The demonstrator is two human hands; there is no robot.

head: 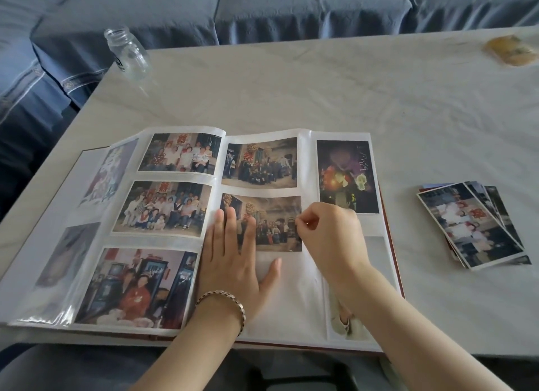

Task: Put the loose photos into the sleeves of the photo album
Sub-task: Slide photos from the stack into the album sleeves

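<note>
- I get a single view, from the head camera worn by the person at the near edge of the table [320, 78].
- It faces forward and steeply down, so the open photo album [291, 288] fills the lower middle of my frame.
- It sits close: both forearms enter from the bottom edge, and the left hand [233, 259] and right hand [329, 239] land near centre, beside one photo [271, 215].
- The wide lens bows the table's edges; the stack of loose photos [472, 224] falls at right, a glass jar [128, 53] at far left.
- The top strip catches a blue sofa [291, 8] beyond the table.
</note>
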